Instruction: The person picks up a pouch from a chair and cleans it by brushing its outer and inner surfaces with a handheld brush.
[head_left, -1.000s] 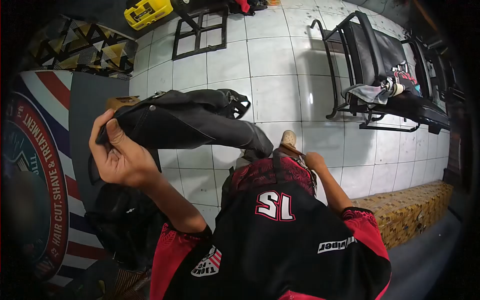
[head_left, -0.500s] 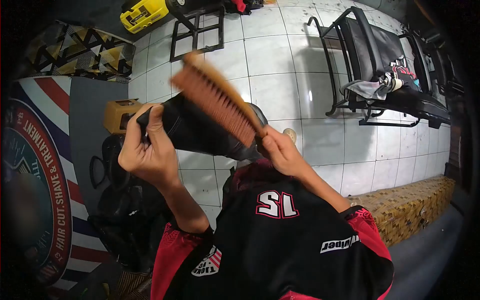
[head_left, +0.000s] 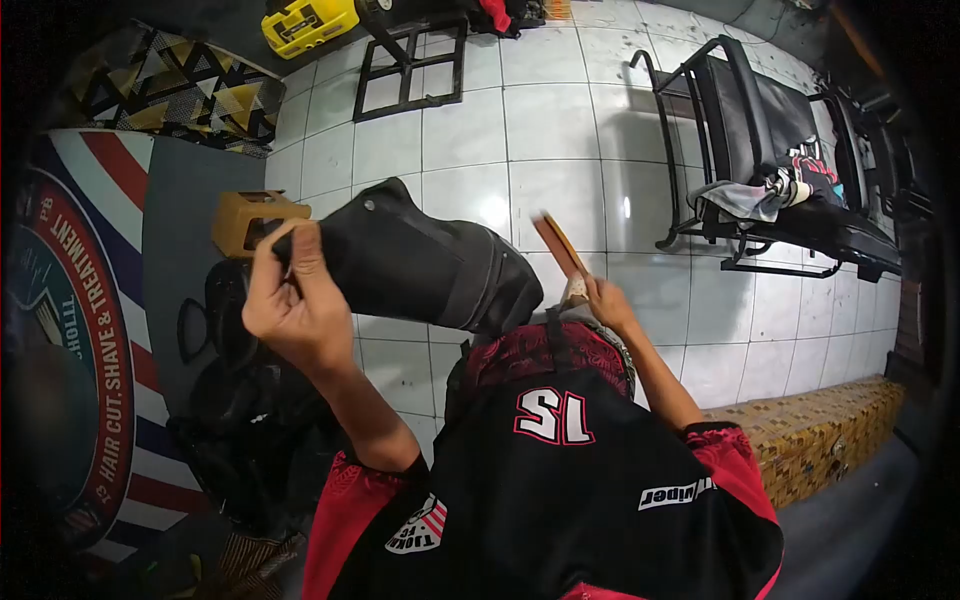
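My left hand (head_left: 300,295) is closed on one end of a black leather-like bag (head_left: 420,255), pinched between thumb and fingers and held up above the floor. A round metal snap shows near the bag's upper edge, and its wider end hangs close to my waist. My right hand (head_left: 608,305) grips the handle of a wooden brush (head_left: 560,246) with reddish-brown bristles. The brush is apart from the bag, to its right, tilted up and seen nearly edge-on, its tip slightly blurred.
A black-framed chair (head_left: 750,130) with a cloth (head_left: 745,198) on it stands at the right. Beyond the bag are a black metal frame (head_left: 412,100) and a yellow case (head_left: 308,28). At left sit a brown stool (head_left: 235,225) and a barber sign (head_left: 90,370). A patterned bench (head_left: 810,440) is at lower right.
My right hand has swung the brush away from over the bag, to the right and lower. The bag shows fully now. My left hand keeps its hold on the bag's end.
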